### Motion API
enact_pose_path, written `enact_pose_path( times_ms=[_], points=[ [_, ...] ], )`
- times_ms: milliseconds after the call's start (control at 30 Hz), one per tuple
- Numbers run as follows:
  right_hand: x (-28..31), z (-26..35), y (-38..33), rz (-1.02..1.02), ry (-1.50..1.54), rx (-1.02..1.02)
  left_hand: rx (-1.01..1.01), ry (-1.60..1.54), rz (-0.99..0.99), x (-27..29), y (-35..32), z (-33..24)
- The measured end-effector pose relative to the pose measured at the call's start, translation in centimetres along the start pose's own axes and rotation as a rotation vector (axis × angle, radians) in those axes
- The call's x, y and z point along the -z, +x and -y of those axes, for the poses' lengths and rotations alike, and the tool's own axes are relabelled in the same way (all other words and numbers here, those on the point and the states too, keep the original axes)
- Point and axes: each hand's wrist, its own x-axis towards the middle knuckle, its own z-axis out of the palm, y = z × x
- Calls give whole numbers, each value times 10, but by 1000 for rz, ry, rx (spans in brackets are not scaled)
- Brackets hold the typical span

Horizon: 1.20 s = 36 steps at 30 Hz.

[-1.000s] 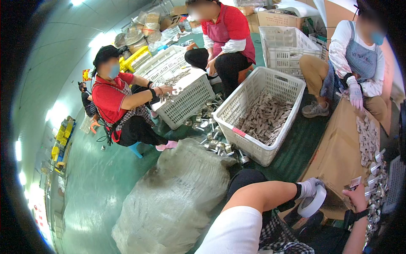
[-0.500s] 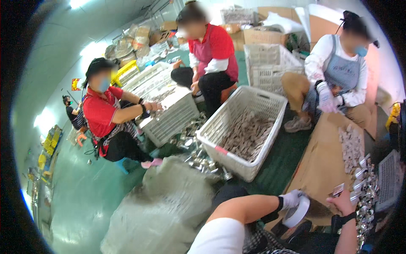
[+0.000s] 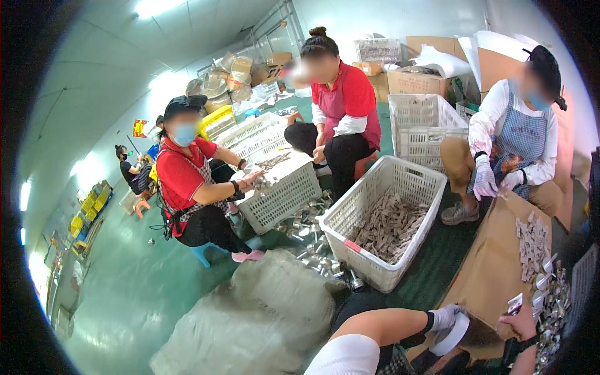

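While the gloved left hand [image 3: 445, 317] has its grip curled round the rim of a white roll [image 3: 458, 332], the bare right hand [image 3: 522, 324] pinches a small flat piece [image 3: 515, 302], its long axis pointing up and away from the fingers. Roll lies left of and slightly lower than the piece, apart from it, the cardboard [image 3: 494, 250] showing beyond. Right hand nearer the loose metal parts [image 3: 550, 312] and heaped strips [image 3: 533, 247].
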Motion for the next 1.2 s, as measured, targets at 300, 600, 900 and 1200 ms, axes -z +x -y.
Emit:
enact_pose_path(
  times_ms=[300, 600, 900, 1200],
  points=[
    [14, 2, 0, 107, -50, -23, -265, 471, -54, -3, 20, 14],
    [12, 2, 1, 188, -140, -3, -139, 461, -81, -3, 0, 1],
    [5, 33, -10, 103, 61, 0, -110, 455, -88, -9, -9, -8],
    [4, 37, -9, 201, -175, -59, -43, 478, -88, -11, -22, -21]
  ],
)
